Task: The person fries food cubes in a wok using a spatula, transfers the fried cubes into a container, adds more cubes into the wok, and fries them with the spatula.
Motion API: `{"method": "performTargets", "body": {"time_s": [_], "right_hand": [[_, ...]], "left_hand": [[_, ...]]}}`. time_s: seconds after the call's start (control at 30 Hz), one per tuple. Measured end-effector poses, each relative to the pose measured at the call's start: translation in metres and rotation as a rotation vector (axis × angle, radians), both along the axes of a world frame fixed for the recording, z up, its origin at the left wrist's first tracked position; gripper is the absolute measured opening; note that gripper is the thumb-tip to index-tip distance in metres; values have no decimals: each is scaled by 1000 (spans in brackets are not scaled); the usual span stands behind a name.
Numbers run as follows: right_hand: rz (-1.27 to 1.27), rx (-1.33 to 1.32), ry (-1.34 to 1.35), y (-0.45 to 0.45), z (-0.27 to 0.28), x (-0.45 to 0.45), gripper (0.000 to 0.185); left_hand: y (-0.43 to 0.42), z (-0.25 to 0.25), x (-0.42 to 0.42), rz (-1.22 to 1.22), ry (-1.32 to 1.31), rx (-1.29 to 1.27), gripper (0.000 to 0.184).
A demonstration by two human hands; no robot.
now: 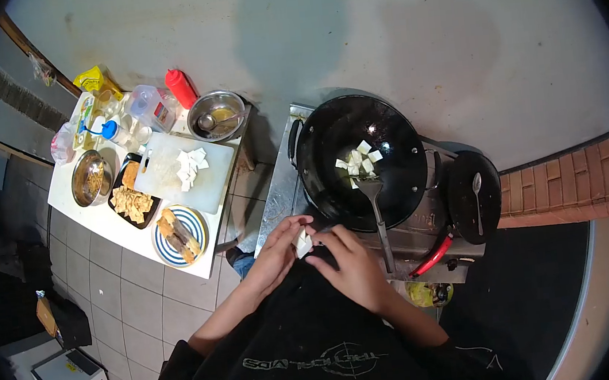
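Small white pieces [302, 243], perhaps tofu or cheese, are in my left hand [275, 255], between its curled fingers and thumb. My right hand [344, 263] comes in from the other side, its thumb and fingertips bent around the same pieces. Both hands are in front of my chest, at the near left edge of the wok [327, 195]. Inside the black wok lies a cluster of white cubes [357, 159]. A metal spatula [381, 226] rests in it, blade beside the cubes and handle over the near rim. More white pieces [189, 168] lie on the cutting board [163, 163].
A red-handled utensil [435, 254] and a dark round lid [460, 208] with a spoon [478, 202] are right of the wok. The left table [73, 190] bears a metal bowl [219, 99], red bottle [180, 88], black tray [147, 218] and striped plate [200, 250] of food.
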State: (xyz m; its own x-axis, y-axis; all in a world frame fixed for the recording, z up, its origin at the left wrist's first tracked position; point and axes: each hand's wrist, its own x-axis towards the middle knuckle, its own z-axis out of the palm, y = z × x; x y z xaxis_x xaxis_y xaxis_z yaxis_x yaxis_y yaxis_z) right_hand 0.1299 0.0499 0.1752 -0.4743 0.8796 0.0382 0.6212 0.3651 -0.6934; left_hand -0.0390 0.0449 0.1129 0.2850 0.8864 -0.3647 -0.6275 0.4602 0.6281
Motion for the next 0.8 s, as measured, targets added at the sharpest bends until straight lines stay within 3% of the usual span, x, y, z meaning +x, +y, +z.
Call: {"method": "performTargets", "body": {"time_s": [0.4,0.57,0.8], "right_hand": [[-8,52,-100,-1,-19,-10,35],[146,352,-234,6,-26,-4,29],[40,208,-2,55,-2,20,11]], "left_hand": [[2,1,-8,-48,19,-55,31],[1,-3,-6,-48,45,-29,33],[2,-7,-7,15,5,-8,31]]}}
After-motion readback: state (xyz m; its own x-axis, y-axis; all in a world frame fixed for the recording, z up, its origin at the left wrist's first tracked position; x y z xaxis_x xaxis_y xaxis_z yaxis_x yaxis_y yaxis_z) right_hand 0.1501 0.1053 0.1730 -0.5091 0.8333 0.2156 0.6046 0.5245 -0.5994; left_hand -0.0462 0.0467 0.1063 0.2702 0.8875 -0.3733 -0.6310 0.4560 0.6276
